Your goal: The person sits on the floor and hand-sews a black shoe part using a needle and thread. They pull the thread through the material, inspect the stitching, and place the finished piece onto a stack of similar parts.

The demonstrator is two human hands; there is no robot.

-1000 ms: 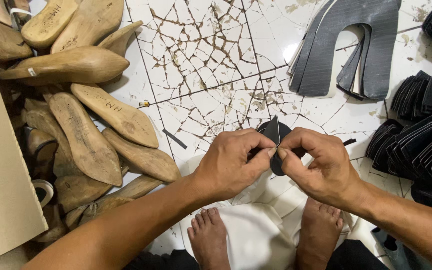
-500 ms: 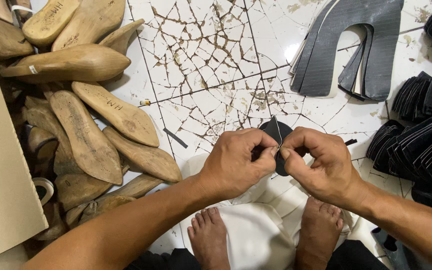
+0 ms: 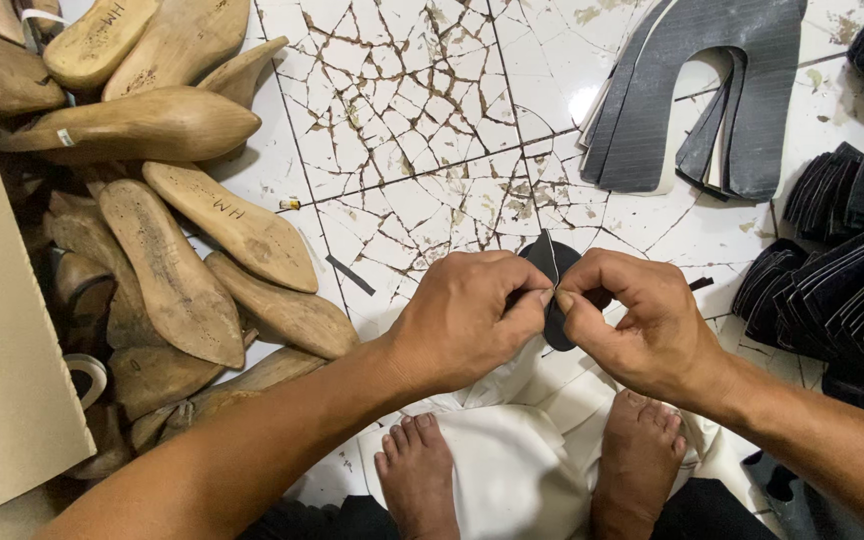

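Both hands meet in the middle of the head view over a small dark, rounded piece of shoe material (image 3: pixel 553 262). My left hand (image 3: pixel 467 318) pinches its left edge between thumb and forefinger. My right hand (image 3: pixel 642 320) pinches the same piece from the right, fingertips touching the left hand's. Most of the piece is hidden behind the fingers. White sheet material (image 3: pixel 512 455) lies below the hands, under my two bare feet (image 3: pixel 637 460).
A heap of wooden shoe lasts (image 3: pixel 177 260) fills the left side, beside a tan board (image 3: pixel 2 370). Grey U-shaped cut pieces (image 3: pixel 697 90) lie at the upper right. Stacks of black cut pieces (image 3: pixel 842 270) line the right edge. The floor is cracked white tile (image 3: pixel 402 120).
The dark piece has dropped slightly and sits deeper between both hands' fingers. Both hands stayed in place, their fingertips drawn closer together.
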